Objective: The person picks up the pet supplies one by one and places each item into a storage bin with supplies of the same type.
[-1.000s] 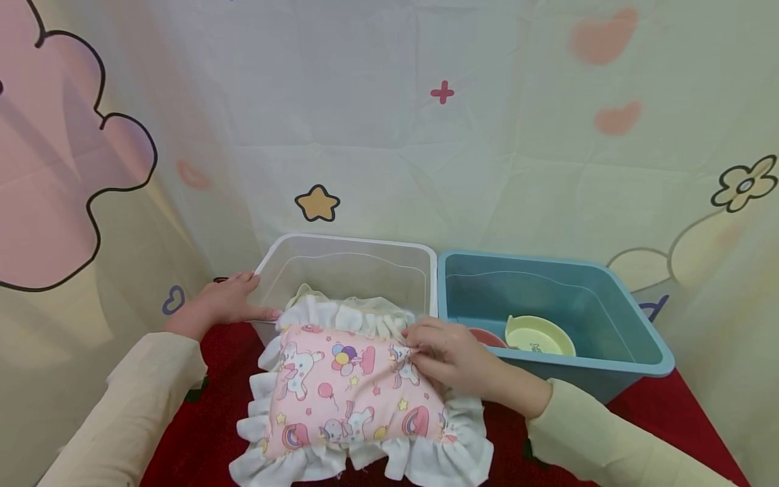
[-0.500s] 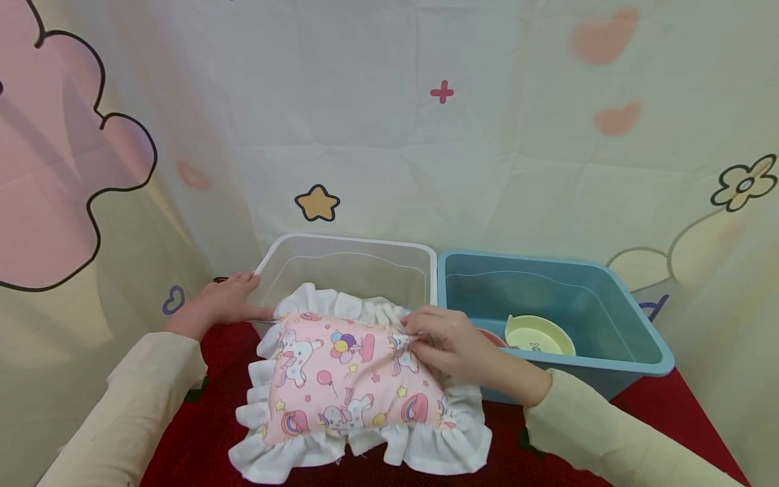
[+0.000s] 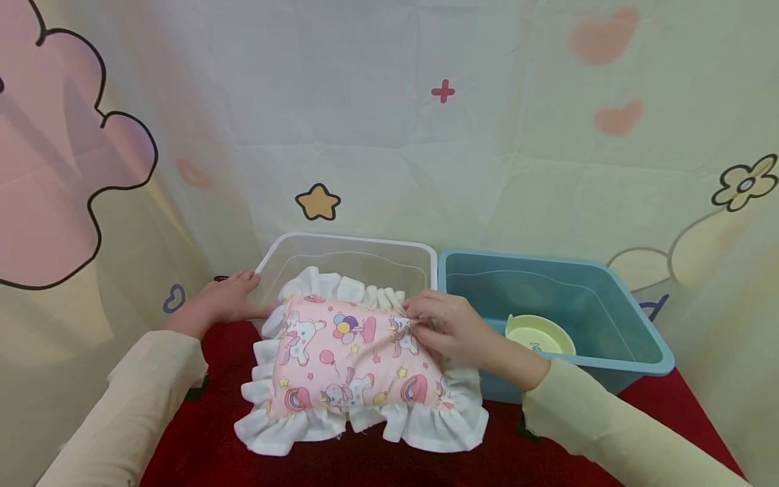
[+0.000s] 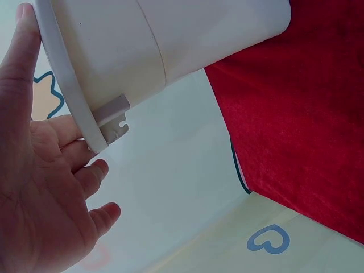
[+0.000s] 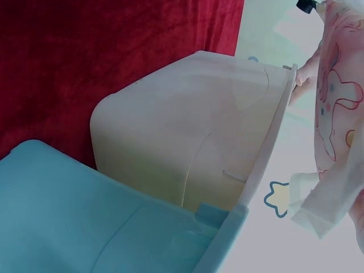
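A pink pillow (image 3: 341, 358) with unicorn prints and a white ruffled border is held up before the white bin (image 3: 359, 247). My right hand (image 3: 453, 331) pinches its cloth near the upper right corner. The pillow's upper ruffle overlaps the bin's opening and hides most of its front. At the bin's front left corner, my left hand (image 3: 222, 308) grips the rim, thumb along the front and fingers over the side. Close up in the left wrist view, the left hand (image 4: 45, 187) has its thumb on the rim (image 4: 62, 74) and its last two fingers loosely bent.
A blue bin (image 3: 535, 274) stands against the white one's right side, with a pale yellow dish (image 3: 538, 333) in it. Both bins stand on red cloth (image 3: 207, 426). A printed curtain (image 3: 389, 135) hangs close behind them.
The right hand and the pillow have risen, the pillow's top edge moving farther over the white bin. The right forearm now hides the reddish thing in the blue bin. My left hand has stayed still.
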A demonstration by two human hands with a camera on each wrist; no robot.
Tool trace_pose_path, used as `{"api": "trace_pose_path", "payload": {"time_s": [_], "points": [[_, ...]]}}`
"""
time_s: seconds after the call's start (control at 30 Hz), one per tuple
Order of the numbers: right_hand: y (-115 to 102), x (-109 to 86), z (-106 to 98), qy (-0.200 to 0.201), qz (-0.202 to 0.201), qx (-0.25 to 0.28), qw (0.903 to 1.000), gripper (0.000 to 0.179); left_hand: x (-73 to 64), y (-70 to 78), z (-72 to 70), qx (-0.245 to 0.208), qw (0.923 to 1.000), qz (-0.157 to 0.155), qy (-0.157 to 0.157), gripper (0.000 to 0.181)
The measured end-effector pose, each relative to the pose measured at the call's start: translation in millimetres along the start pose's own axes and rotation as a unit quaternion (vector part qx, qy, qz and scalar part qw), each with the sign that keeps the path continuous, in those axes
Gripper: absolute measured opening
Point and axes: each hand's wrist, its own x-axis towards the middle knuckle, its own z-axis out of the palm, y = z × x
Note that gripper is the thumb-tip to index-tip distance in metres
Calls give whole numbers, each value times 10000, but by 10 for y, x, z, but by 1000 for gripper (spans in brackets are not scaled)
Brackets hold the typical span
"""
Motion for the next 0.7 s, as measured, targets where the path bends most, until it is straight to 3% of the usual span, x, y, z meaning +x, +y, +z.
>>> {"api": "trace_pose_path", "payload": {"time_s": [0.7], "points": [[49,141,-14,-115,330,-4,9994,11,22,-33,18,70,9999,66,52,83]]}}
